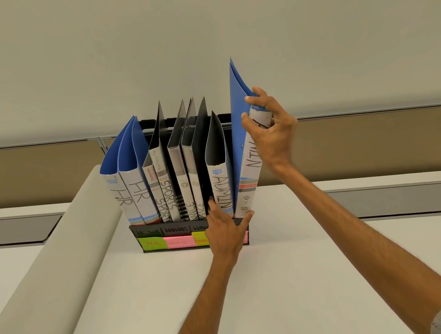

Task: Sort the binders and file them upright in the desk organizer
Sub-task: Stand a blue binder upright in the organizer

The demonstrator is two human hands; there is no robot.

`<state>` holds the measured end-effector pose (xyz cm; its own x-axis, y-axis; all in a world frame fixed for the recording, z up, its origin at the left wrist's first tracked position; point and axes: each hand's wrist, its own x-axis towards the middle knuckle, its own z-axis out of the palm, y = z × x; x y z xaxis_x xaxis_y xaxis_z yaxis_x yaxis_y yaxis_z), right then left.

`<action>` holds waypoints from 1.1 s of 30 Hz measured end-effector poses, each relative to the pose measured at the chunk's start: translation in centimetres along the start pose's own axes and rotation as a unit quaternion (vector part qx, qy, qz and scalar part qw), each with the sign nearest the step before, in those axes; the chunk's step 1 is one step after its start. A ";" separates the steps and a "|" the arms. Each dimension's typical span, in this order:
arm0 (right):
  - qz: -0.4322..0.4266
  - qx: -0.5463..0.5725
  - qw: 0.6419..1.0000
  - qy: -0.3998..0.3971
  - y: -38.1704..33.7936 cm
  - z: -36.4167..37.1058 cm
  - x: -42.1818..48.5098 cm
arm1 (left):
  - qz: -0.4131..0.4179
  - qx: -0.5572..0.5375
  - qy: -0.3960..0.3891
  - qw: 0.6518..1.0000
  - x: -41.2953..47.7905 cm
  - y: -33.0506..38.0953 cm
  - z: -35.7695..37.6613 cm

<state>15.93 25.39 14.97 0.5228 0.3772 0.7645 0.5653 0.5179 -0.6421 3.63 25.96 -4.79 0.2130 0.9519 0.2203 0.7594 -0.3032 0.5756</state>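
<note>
Snagging is judged the risk. Toward the far edge of the table (176,302), the organizer (160,230) is steadied by the left hand (223,229), fingers straight and spread, thumb touching the foot of the blue binder (242,149). Tilted at the organizer's right end beside the ADMIN binder (221,189), it is clamped near its spine top by the curled fingers of the right hand (268,131). Its floppy cover could be caught outside the slot.

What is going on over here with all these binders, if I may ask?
A person is filing binders into a black desk organizer. Their right hand grips the spine of a blue binder, tilted at the organizer's right end beside the ADMIN binder. The left hand rests with fingers spread at its base, thumb against the bottom edge. HR binders and SPORTS binders already stand in their slots.
</note>
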 end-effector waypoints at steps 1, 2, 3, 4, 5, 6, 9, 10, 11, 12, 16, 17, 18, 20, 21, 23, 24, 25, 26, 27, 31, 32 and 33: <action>-0.002 0.001 1.000 -0.002 0.0 0.0 0.0 | -0.002 0.011 0.000 1.000 0.1 0.1 -0.2; -0.002 0.002 1.000 -0.005 0.1 0.0 0.1 | -0.001 0.019 -0.001 1.000 0.2 0.3 -0.2; -0.001 0.004 1.000 -0.010 0.0 0.0 0.1 | 0.001 0.025 -0.004 1.000 0.3 0.3 -0.2; -0.001 0.005 1.000 -0.012 0.0 0.0 0.1 | 0.006 0.033 -0.006 0.999 0.3 0.2 -0.2; -0.002 0.006 1.000 -0.012 0.0 0.0 0.1 | 0.011 0.042 -0.008 0.999 0.4 0.1 -0.1; -0.001 0.007 1.000 -0.010 0.0 0.0 0.0 | 0.017 0.049 -0.011 0.999 0.4 0.0 -0.1; -0.001 0.016 1.000 -0.005 0.1 -0.6 0.0 | 0.026 0.055 -0.013 0.998 0.9 -0.2 -0.1; -0.003 0.018 1.000 -0.008 0.1 -0.7 -0.1 | 0.029 0.058 -0.015 0.998 1.1 -0.2 -0.2; -0.005 0.020 1.000 -0.010 0.0 -0.9 -0.1 | 0.032 0.063 -0.017 0.997 1.4 -0.1 -0.2; -0.005 0.023 1.000 -0.011 0.0 -1.0 -0.1 | 0.032 0.068 -0.017 0.997 1.5 -0.1 -0.2; 0.008 0.031 0.999 0.016 0.2 -1.7 -0.2 | 0.013 0.061 -0.012 0.998 1.6 -0.2 -0.1; 0.014 0.031 0.999 0.026 0.4 -2.0 -0.4 | 0.014 0.058 -0.016 0.998 1.8 -0.4 -0.1; 0.019 0.030 0.999 0.034 0.7 -2.4 -0.5 | 0.017 0.057 -0.019 0.998 2.0 -0.7 -0.1; 0.028 0.022 0.999 0.036 1.0 -3.2 -0.5 | 0.026 0.043 -0.022 0.999 2.4 -1.2 -0.2; 0.030 0.017 0.999 0.030 1.1 -3.5 -0.4 | 0.031 0.028 -0.021 0.999 2.4 -1.3 -0.2; 0.037 0.012 0.999 0.020 0.9 -3.6 -0.3 | 0.041 0.008 -0.003 0.999 1.9 -1.5 -0.3; 0.038 0.012 0.999 0.021 0.8 -3.5 -0.3 | 0.047 0.005 0.006 0.999 1.6 -1.7 -0.4; 0.038 0.010 0.999 0.024 0.7 -3.3 -0.4 | 0.053 0.002 0.009 0.999 1.4 -2.0 -0.4; 0.035 0.006 0.999 0.027 0.5 -3.0 -0.5 | 0.056 -0.001 0.009 0.998 1.3 -2.2 -0.5; 0.032 -0.001 0.999 0.030 0.4 -2.7 -0.6 | 0.052 -0.004 0.008 0.999 1.2 -2.2 -0.6; 0.021 -0.026 0.998 0.049 -0.1 -1.1 -1.2 | -0.036 -0.001 0.006 0.999 0.5 1.0 -0.4; 0.019 -0.027 0.998 0.051 -0.3 -0.9 -1.3 | -0.060 -0.006 0.011 0.998 0.3 2.1 -0.2; 0.018 -0.027 0.998 0.048 -0.4 -0.7 -1.4 | -0.079 -0.015 0.019 0.997 0.3 2.9 -0.1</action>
<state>15.45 24.14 14.12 0.5996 0.3185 0.7342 0.5776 0.4628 -0.6724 5.82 25.35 -3.00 0.0678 0.9858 0.1537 0.7634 -0.1505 0.6282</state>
